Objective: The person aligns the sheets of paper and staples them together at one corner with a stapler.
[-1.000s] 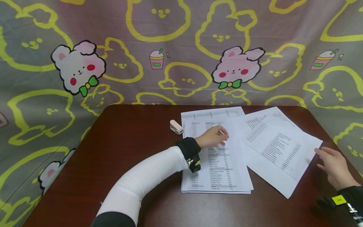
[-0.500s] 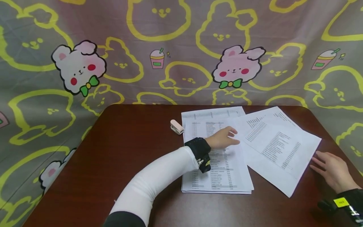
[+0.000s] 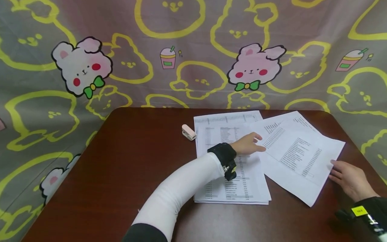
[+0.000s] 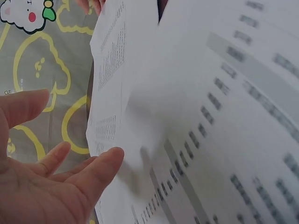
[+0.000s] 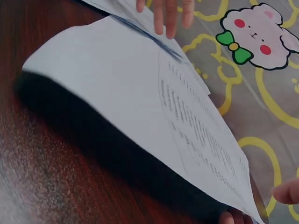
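Observation:
My left hand [image 3: 246, 144] hovers over a stack of printed papers [image 3: 217, 191], palm turned right, thumb and fingers spread. Its fingertips reach the left side of two overlapping loose sheets [image 3: 302, 161], which partly cover the stack. The left wrist view shows this hand [image 4: 56, 191] beside the printed page with nothing gripped. At the right edge of the loose sheets is my right hand [image 3: 350, 179], its thumb side overlapping the edge. In the right wrist view, fingertips [image 5: 227, 218] show at the sheet corner, the thumb [image 5: 287, 192] stands apart, and the near edge is raised above a dark shadow.
A small pale pink stapler [image 3: 188, 132] sits against the stack's left side. Everything lies on a dark brown table [image 3: 139, 158]. Behind its far edge hangs a cartoon-printed cloth [image 3: 199, 50].
My left hand has moved right across the stack toward the loose sheets, its fingers spreading. My right hand has shifted left to the sheets' edge. The head view has tilted slightly.

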`<state>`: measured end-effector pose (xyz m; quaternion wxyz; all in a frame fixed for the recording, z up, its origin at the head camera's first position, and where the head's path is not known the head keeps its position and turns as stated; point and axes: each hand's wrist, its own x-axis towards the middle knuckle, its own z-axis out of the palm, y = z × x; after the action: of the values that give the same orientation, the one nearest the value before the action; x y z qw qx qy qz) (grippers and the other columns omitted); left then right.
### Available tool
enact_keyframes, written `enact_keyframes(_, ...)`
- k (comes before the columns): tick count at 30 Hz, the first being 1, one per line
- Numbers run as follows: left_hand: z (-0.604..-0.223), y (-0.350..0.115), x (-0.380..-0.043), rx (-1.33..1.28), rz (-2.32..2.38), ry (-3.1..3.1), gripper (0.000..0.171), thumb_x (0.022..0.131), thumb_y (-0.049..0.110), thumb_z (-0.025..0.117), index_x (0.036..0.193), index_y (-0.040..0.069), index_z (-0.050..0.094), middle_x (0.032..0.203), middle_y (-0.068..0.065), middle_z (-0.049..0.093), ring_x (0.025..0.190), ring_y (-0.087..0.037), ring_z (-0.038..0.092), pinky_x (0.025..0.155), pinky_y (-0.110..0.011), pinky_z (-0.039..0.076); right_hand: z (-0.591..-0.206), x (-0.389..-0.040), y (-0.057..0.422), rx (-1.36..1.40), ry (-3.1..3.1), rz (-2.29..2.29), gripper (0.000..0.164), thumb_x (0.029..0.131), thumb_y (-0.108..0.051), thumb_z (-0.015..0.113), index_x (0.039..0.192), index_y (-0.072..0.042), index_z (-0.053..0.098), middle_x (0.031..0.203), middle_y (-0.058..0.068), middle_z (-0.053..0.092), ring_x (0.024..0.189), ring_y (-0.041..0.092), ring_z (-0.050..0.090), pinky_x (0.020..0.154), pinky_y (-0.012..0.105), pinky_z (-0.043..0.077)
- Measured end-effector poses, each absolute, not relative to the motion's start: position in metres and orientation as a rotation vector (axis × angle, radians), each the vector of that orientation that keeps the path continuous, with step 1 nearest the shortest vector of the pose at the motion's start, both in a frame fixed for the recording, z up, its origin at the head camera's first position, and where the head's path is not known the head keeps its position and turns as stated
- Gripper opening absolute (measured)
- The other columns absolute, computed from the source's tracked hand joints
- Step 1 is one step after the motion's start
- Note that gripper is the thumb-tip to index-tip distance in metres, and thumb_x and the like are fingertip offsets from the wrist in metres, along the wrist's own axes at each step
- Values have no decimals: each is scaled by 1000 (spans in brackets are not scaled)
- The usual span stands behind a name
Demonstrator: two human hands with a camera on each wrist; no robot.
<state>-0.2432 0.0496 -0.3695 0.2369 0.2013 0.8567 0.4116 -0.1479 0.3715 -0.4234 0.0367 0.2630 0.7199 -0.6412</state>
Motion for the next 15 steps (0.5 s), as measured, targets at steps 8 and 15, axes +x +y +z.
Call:
enact_keyframes(8,-374,63,-245,531,1173,2351,47,93,25,65,134,8,49,137,-13,51,124,-20,50,93,-24,43,-420,-146,370,547,2479,-1608,82,99,-36,54,147,15,11,115,19,54,75,2,61,71,29,56)
enact_keyframes(15,-378,72,-245,481,1261,2353,47,93,20,66,134,6,48,138,-15,50,127,-21,47,97,-23,39,-419,-142,374,495,2643,-1463,71,101,-30,50,143,17,17,129,40,39,77,14,64,66,28,56)
